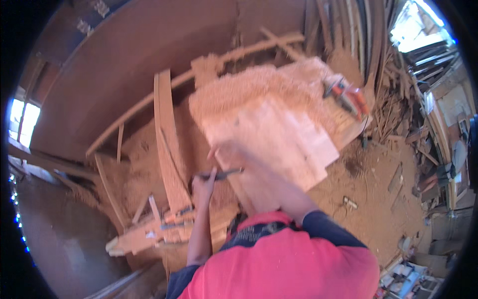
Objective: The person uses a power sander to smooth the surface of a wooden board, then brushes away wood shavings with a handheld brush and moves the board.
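Observation:
My left hand (202, 188) is closed around a slim, dark hand tool (226, 174) with a long narrow end; its exact kind is too blurred to tell. The tool points right, past the left edge of a pale wooden board (279, 142). My right hand (228, 153) is just above that board's left edge, smeared by motion. Its fingers reach left, and I cannot make out whether they hold anything. The board lies on a bench beside a thick heap of wood shavings (244, 87).
An orange and dark power tool (348, 98) rests at the bench's far right. A long plank (169, 142) stretches away on the left. Several small tools (177, 219) lie on a lower wooden piece (134, 241). Scrap wood (391, 107) is piled along the right.

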`<state>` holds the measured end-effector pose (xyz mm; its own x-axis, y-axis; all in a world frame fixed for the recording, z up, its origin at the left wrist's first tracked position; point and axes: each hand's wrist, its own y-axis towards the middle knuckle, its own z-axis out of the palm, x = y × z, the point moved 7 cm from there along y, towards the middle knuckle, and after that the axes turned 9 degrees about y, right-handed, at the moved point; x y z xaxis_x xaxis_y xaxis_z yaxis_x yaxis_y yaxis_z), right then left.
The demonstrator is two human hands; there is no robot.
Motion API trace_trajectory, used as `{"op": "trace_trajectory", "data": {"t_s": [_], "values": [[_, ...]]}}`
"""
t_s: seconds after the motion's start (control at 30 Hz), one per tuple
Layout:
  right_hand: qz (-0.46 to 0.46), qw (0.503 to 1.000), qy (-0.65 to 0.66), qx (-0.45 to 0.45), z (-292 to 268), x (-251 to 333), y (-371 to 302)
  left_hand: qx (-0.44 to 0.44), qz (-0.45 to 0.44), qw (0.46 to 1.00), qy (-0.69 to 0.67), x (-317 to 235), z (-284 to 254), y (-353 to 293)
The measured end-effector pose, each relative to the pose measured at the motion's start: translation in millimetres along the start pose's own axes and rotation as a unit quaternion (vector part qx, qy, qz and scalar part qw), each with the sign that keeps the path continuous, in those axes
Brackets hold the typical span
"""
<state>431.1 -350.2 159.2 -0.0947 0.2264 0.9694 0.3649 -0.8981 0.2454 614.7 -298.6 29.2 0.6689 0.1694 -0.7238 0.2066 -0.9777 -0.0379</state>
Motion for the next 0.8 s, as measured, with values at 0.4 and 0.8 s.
{"op": "trace_trajectory", "data": {"t_s": [0.4, 0.8], "values": [[0.004, 0.987, -0.121, 0.102, -24, 22, -45, -0.071, 0.037, 0.993, 0.086, -11, -15, 6], [0.061, 0.940, -0.337, 0.003, -27, 33, -58, -0.074, -0.025, 0.997, -0.006, -3, -8, 3]]}}
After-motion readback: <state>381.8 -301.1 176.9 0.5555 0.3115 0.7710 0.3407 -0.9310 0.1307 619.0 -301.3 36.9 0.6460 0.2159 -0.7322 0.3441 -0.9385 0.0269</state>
